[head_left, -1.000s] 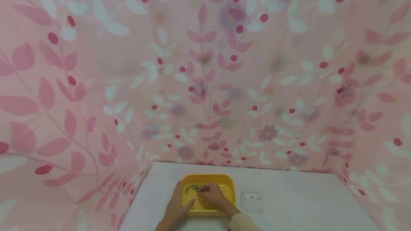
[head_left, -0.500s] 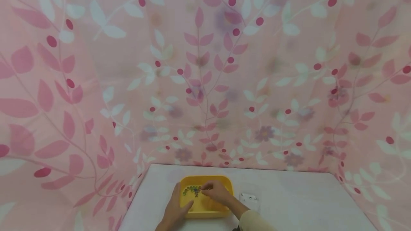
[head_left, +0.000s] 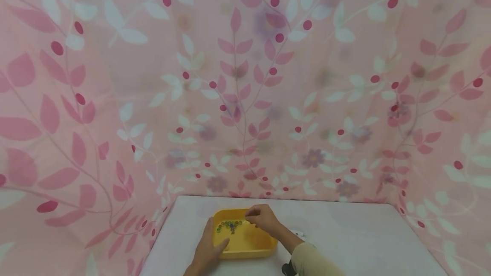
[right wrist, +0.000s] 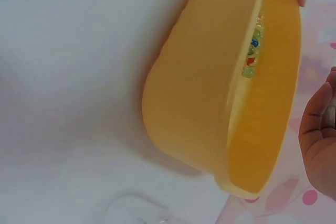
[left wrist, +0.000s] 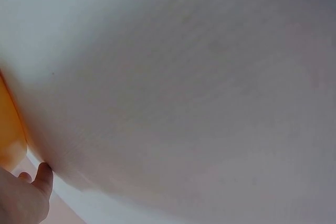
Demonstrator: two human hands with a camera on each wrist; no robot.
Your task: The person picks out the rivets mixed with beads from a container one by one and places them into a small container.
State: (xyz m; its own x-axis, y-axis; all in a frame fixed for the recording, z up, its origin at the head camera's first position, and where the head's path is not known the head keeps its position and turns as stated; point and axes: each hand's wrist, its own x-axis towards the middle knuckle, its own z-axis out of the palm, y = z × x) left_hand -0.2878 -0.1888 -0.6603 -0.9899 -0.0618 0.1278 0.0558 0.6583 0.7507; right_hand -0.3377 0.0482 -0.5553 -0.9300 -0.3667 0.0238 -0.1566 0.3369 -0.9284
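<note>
From the head view, the left hand [head_left: 207,250] lies flat against the near-left wall of the yellow tub [head_left: 264,244], apparently steadying it. The right hand [head_left: 264,218], fingers curled, hovers over the marbles [head_left: 229,225]; whether it pinches one cannot be told.

The left wrist view shows mostly white table [left wrist: 199,87].

From the right wrist, the marbles [right wrist: 253,51] sit clustered inside the tub [right wrist: 194,103].

Head cam: high, pitched forward, mostly pink leaf-print curtain [head_left: 245,76]; white table [head_left: 345,233] small at bottom centre. Left wrist cam: very close to tabletop, yellow tray [left wrist: 9,129] edge at left, probably same tray. Right wrist cam: close on tray [right wrist: 210,103] from its side, beads [right wrist: 253,51] upper right. Tray shared by all.
</note>
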